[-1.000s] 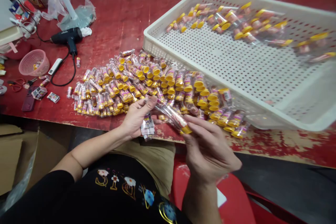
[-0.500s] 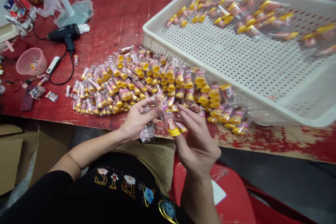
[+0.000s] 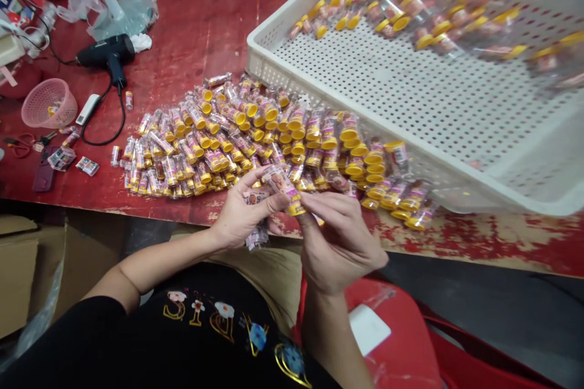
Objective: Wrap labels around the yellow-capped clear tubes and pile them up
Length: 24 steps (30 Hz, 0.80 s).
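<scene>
A small clear tube with a printed wrap and yellow end (image 3: 283, 186) lies between my hands, above the table's front edge. My left hand (image 3: 239, 213) closes thumb and fingers on its upper part. Printed plastic wraps (image 3: 257, 236) hang below the same hand, tucked in its fingers. My right hand (image 3: 340, 243) pinches at the yellow end, and its fingertips partly hide it. Just beyond both hands spreads a big pile of similar wrapped tubes (image 3: 219, 155) with yellow caps.
A white perforated crate (image 3: 392, 161) at the right holds several yellow-capped tubes without printed wraps. A black heat gun (image 3: 107, 55) with its cord lies at the left, near a pink basket (image 3: 49, 103) and scissors (image 3: 19, 144). Below is a red stool (image 3: 401, 340).
My right hand has moved in and closed on the tube's yellow end, where its fingers were apart before. The tube sits slightly higher, less of it showing. My left hand keeps its hold.
</scene>
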{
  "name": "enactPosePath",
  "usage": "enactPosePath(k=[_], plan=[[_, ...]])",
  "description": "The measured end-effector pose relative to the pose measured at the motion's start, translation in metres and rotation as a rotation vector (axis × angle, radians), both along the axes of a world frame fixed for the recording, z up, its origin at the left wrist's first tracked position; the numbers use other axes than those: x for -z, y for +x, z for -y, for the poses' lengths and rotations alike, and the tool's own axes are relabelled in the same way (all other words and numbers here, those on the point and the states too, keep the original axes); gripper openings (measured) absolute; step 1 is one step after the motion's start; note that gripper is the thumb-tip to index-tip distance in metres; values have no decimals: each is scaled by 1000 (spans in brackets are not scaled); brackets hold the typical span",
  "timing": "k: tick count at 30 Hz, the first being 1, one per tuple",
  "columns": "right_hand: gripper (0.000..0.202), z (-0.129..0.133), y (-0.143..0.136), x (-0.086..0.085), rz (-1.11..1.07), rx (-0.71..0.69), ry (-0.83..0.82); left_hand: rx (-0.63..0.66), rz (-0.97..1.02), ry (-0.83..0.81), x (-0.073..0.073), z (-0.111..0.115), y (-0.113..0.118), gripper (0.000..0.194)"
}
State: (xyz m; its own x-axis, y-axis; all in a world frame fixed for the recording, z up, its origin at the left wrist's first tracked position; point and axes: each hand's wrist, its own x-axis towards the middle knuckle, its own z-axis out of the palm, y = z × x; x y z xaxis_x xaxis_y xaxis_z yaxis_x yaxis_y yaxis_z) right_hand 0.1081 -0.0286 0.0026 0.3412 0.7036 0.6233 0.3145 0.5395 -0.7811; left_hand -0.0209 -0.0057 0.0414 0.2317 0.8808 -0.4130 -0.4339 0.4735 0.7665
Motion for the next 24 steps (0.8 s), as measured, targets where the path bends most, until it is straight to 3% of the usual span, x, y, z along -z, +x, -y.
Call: enactPosePath(k=[4, 8, 10, 12, 14, 17, 19, 21, 24], plan=[[28, -12, -4, 6, -142, -28, -143, -25, 46, -53, 7, -11, 0, 68], [11, -54, -1, 13, -259, 33, -218, -98, 116, -246, 12, -18, -4, 40], [11, -83, 3, 15, -189, 113, -171, -62, 133, -359, 12, -11, -9, 34], [10, -111, 10, 14, -24, 159, -137, 38, 142, -437, 12, 5, -18, 45], [10, -138, 21, 12, 188, 96, -168, 159, 160, -482, 13, 25, -31, 56], [17, -187, 58, 8, 428, -29, -304, 306, 253, -501, 23, 52, -55, 64], [23, -234, 95, 6, 568, 63, -483, 430, 268, -521, 33, 60, -67, 66], [25, -288, 136, 5, 724, 237, -730, 383, 172, -507, 42, 56, -70, 61], [23, -362, 183, 7, 780, 319, -810, 146, -18, -392, 45, 32, -59, 49]])
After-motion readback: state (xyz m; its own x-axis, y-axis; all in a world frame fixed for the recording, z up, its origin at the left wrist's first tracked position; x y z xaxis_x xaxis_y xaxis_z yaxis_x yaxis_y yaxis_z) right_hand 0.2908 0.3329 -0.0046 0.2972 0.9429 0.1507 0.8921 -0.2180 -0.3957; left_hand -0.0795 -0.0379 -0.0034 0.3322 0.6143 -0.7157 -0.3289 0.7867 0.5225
